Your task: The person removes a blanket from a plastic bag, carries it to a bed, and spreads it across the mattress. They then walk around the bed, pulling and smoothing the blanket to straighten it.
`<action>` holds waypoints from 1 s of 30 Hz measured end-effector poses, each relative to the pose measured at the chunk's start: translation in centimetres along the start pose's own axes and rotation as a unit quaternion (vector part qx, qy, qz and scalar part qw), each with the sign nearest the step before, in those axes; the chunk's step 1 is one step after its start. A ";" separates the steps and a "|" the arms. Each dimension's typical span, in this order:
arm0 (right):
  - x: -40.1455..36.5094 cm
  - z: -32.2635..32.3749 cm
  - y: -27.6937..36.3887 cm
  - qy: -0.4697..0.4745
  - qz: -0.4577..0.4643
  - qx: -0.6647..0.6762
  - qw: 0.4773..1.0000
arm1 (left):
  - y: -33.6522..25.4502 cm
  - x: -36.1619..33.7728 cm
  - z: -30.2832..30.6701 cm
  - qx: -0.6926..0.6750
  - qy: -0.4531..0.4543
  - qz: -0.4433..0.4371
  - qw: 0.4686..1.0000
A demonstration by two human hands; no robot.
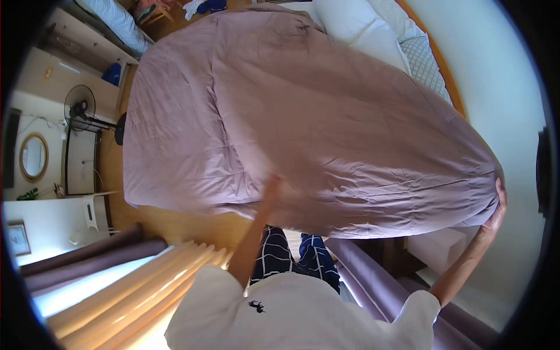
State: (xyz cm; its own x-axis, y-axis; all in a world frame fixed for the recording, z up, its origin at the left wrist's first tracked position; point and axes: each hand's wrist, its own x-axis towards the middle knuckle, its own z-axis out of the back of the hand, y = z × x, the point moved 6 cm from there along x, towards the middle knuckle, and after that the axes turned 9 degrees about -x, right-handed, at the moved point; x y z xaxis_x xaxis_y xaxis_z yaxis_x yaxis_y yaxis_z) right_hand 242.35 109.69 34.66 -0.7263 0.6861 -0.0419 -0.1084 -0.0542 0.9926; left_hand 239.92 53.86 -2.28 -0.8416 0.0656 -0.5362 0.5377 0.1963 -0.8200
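A mauve duvet (280,111) lies spread and creased across the bed. At its near right corner, the right hand (497,205) clasps the bunched edge. The left hand (275,182) is over the near side, too blurred to tell its grip. White pillows (359,29) lie far right; a black fan (80,108) stands left.

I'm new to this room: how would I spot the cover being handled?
Find the wooden headboard by the white wall. In front of it spreads a broad, wrinkled cover, its edge bunched at the person's right hand. Its plain mauve sets it apart from the white pillow and patterned bedding.
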 end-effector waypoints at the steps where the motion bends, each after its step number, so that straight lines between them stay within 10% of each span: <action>1: -0.7 -1.7 1.4 0.033 -0.006 -0.043 0.998 | 4.7 0.0 -5.1 -0.030 0.070 0.009 0.997; 5: -6.5 -11.9 1.2 0.106 0.036 -0.192 0.975 | 11.4 -5.8 -22.3 0.301 0.390 -0.022 0.870; 7: -12.2 -19.7 -1.2 0.212 -0.060 -0.379 0.899 | 11.6 -4.7 -18.3 0.181 0.328 -0.045 0.926; 11: -32.4 -35.5 -15.8 0.664 0.215 -0.341 0.629 | 0.4 -5.9 1.4 -0.010 -0.018 0.034 0.999; 13: -44.1 -37.4 -20.9 0.732 0.180 -0.263 0.602 | -5.5 -8.6 7.2 -0.102 -0.106 0.039 0.988; 14: -48.5 -36.9 -22.0 0.694 0.317 -0.137 0.631 | -6.7 -9.2 8.4 -0.092 -0.107 0.066 0.988; 16: -51.2 -34.8 -25.0 0.798 0.197 -0.218 0.526 | -3.2 -7.6 11.5 0.243 -0.002 0.116 0.963; 18: -50.7 -33.4 -28.3 0.810 0.139 -0.286 0.493 | -1.7 -7.8 13.1 0.232 -0.167 0.118 0.951; 20: -45.8 -33.5 -28.3 0.648 0.201 -0.339 0.651 | -3.1 -7.3 13.8 0.227 -0.283 0.005 0.932; 22: -44.4 -33.5 -28.2 0.630 0.180 -0.355 0.666 | -5.2 -9.0 13.6 0.221 -0.343 -0.199 0.891; 24: -45.7 -33.6 -28.1 0.651 0.147 -0.361 0.652 | -9.2 -10.3 11.9 0.272 -0.369 -0.193 0.867; 28: -55.3 -32.7 -28.1 0.697 0.379 -0.287 0.536 | -10.5 -11.2 16.5 0.505 -0.421 -0.057 0.751; 30: -60.6 -31.6 -32.7 0.913 0.177 -0.258 0.263 | -7.9 -12.3 22.2 0.534 -0.449 0.013 0.716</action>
State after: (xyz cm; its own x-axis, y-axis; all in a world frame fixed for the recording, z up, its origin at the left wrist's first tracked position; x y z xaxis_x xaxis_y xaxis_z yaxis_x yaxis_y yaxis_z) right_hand 268.47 47.00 1.17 0.1828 -0.8936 -0.4099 0.4500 -0.2946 0.8430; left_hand 247.16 29.80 6.37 -0.7150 -0.6952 -0.0740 0.6899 -0.6843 -0.2363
